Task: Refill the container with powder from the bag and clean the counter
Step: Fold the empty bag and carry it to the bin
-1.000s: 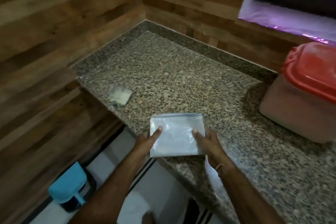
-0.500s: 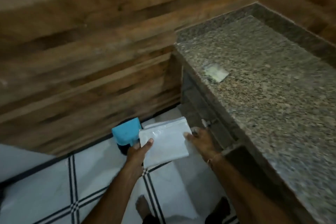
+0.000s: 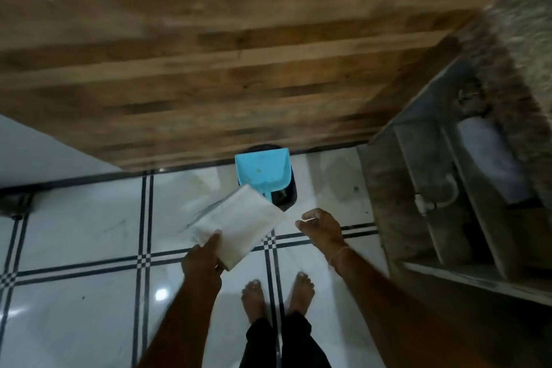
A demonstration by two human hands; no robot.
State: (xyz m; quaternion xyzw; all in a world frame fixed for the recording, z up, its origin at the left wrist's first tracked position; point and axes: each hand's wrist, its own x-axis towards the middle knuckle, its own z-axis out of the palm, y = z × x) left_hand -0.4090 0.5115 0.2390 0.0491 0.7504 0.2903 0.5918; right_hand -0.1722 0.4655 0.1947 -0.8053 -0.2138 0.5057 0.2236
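Observation:
A flat, folded white plastic bag hangs over the tiled floor, pinched at its near corner by my left hand. My right hand is to the right of the bag, apart from it, with fingers loosely curled and nothing in them. Beyond the bag stands a dark bin against the wall, with a blue dustpan resting on top of it. The granite counter shows only as a blurred edge at the upper right. The container is out of view.
A wooden plank wall fills the top of the view. Open shelving under the counter is at the right. My bare feet stand on white floor tiles with dark stripes.
The bag came off the counter and down over the floor. My right hand let go of it; only my left hand holds it now. The view swung left and down toward the bin.

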